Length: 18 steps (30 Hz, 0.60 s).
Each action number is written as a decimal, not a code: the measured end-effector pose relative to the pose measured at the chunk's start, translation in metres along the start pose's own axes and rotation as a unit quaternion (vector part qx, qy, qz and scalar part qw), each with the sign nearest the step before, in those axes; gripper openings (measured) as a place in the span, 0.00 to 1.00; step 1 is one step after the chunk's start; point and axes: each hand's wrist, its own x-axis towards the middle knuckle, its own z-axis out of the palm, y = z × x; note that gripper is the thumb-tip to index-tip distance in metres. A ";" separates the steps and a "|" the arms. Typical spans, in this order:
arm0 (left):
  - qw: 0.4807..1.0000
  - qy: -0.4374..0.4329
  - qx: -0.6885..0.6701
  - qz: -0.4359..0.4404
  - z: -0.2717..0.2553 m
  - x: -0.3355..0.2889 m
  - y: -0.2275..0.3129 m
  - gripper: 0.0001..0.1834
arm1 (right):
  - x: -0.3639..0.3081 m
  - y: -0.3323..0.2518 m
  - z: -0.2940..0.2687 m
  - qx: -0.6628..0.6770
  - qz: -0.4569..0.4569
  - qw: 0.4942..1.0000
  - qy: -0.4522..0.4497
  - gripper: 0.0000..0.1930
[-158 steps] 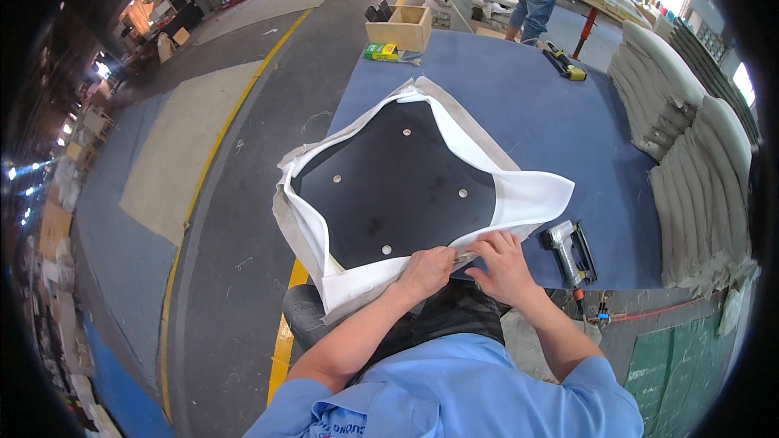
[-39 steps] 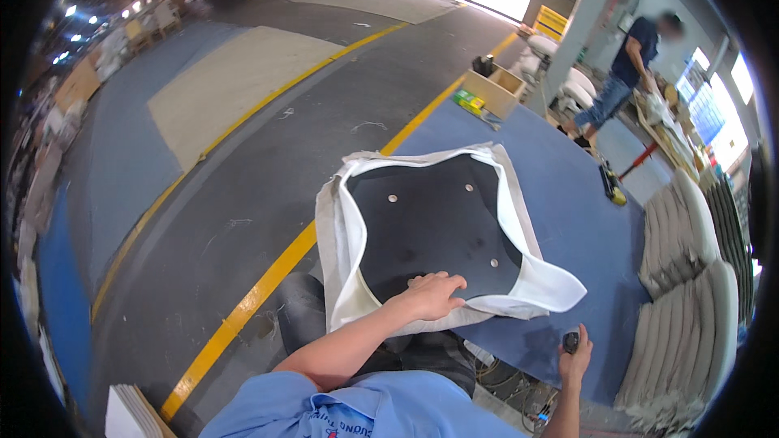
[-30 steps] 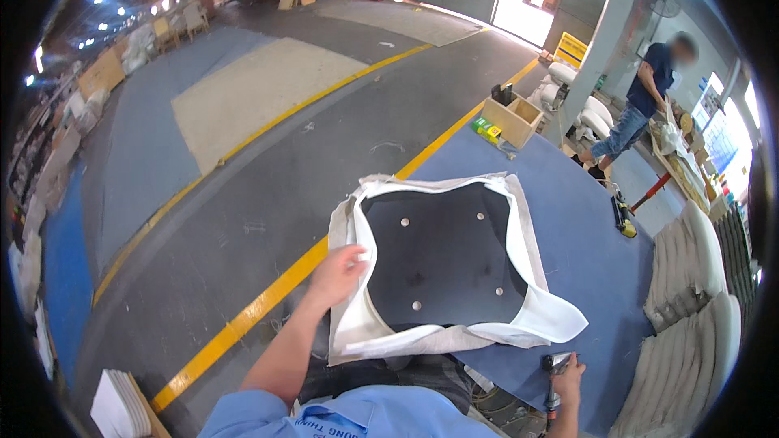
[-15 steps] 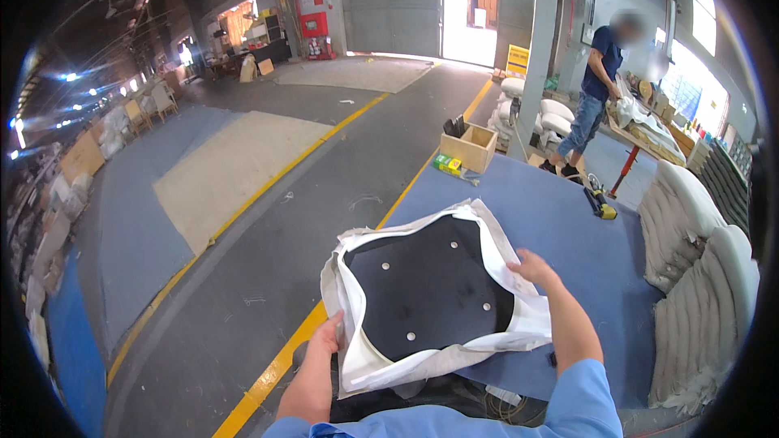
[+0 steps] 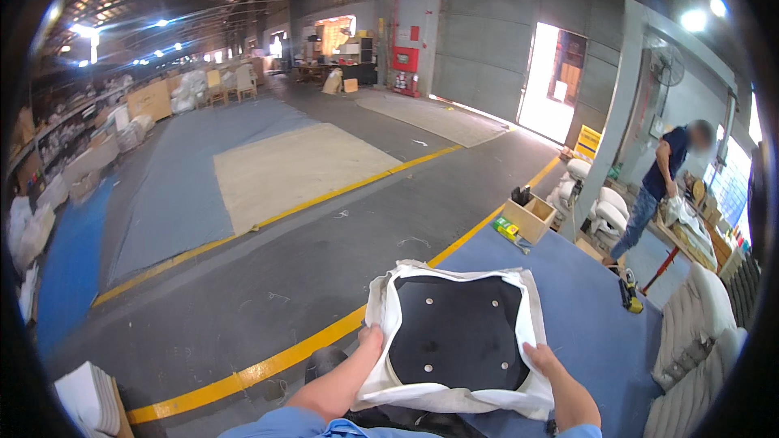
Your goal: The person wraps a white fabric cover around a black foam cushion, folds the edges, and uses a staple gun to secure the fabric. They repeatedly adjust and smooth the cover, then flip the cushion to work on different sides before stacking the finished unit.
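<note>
A chair seat cushion point(image 5: 454, 328) lies underside up in front of me. Its black base panel has several small round holes, and a loose white fabric cover point(image 5: 377, 300) stands up around the edges. My left hand point(image 5: 371, 346) is closed on the cover at the left side. On the opposite side my right hand point(image 5: 542, 358) grips the cover's edge, thumb over the rim. The cushion rests over the near left part of a blue-topped table point(image 5: 560, 296). How the fingers lie beneath the fabric is hidden.
On the table's far edge stand a wooden box point(image 5: 531, 219) and a green-yellow carton point(image 5: 506, 228). A yellow-black power tool point(image 5: 630, 292) lies at the right, near stacked pale cushions point(image 5: 694, 328). White pads point(image 5: 88, 397) are at lower left. Another person point(image 5: 656, 186) works at a bench.
My view has swung left, so the surroundings sit further right. The cushion has turned slightly and squared up to me. My right hand has moved nearer and now grips the cover's edge.
</note>
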 end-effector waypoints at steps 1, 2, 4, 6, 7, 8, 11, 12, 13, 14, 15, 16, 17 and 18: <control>0.993 0.035 0.095 0.056 -0.011 0.004 0.005 0.22 | -0.011 -0.012 0.011 -0.010 0.008 1.000 -0.026 0.47; 0.979 0.034 0.173 0.108 -0.002 0.006 0.012 0.21 | -0.018 -0.006 0.007 -0.004 0.016 1.000 -0.001 0.46; 0.941 0.018 0.257 0.221 0.022 0.013 0.041 0.21 | -0.027 0.013 0.000 -0.019 0.031 0.998 0.054 0.45; 0.917 0.009 0.287 0.277 0.015 0.016 0.095 0.23 | -0.036 -0.004 0.042 -0.007 0.034 0.999 0.004 0.46; 0.854 0.015 0.367 0.369 0.002 0.017 0.133 0.24 | -0.043 -0.021 0.072 0.017 0.026 0.999 -0.024 0.46; 0.828 0.025 0.359 0.429 0.022 0.004 0.170 0.23 | -0.043 -0.023 0.090 0.036 0.036 0.998 -0.023 0.44; 0.703 0.027 0.388 0.595 0.084 -0.065 0.261 0.22 | -0.053 -0.032 0.165 0.429 0.028 0.895 -0.116 0.34; 0.704 -0.043 0.443 0.553 0.124 -0.105 0.270 0.18 | -0.051 -0.029 0.171 0.448 0.041 0.885 -0.122 0.30; 0.693 -0.081 0.429 0.574 0.147 -0.137 0.273 0.18 | -0.051 -0.032 0.178 0.472 0.042 0.869 -0.143 0.27; 0.679 -0.099 0.428 0.588 0.155 -0.159 0.275 0.17 | -0.058 -0.046 0.188 0.426 0.052 0.885 -0.182 0.26; 0.663 -0.116 0.431 0.601 0.161 -0.176 0.272 0.17 | -0.064 -0.064 0.191 0.381 0.060 0.895 -0.227 0.26; 0.644 -0.114 0.429 0.623 0.164 -0.186 0.264 0.17 | -0.071 -0.082 0.187 0.289 0.030 0.918 -0.271 0.24; 0.624 -0.117 0.423 0.647 0.163 -0.190 0.253 0.17 | -0.078 -0.091 0.176 0.224 -0.036 0.929 -0.294 0.22; 0.605 -0.121 0.413 0.670 0.161 -0.195 0.244 0.17 | -0.085 -0.095 0.160 0.153 -0.102 0.933 -0.310 0.20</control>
